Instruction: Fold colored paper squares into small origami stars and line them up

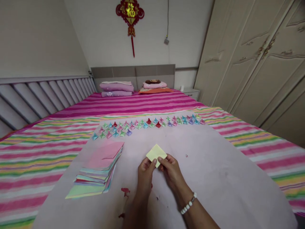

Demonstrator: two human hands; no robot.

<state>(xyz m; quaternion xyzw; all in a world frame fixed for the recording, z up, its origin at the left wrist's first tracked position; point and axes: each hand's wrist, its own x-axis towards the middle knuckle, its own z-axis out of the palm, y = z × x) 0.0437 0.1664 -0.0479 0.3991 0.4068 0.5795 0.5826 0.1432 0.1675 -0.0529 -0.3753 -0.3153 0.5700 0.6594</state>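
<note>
While both hands meet low in front of the person, the yellow paper sits pinched between them, its near corner caught at the fingertips and the rest pointing up and away from the hands. Folded to a small square, it looks light and thin. It seems stiff enough to stand out on its own yet easy to crease or crumple, so I judge a gentle pinch at an edge or corner suits it best.

The left hand is closed on the paper's near left edge, thumb against fingers. The right hand, with a beaded bracelet at the wrist, grips the near right edge the same way.

Left of the left hand, a stack of coloured sheets lies on the pale cover spread over the bed. Well beyond both hands runs 1 long row of small folded pieces. Beside the left wrist lie a few red scraps.
</note>
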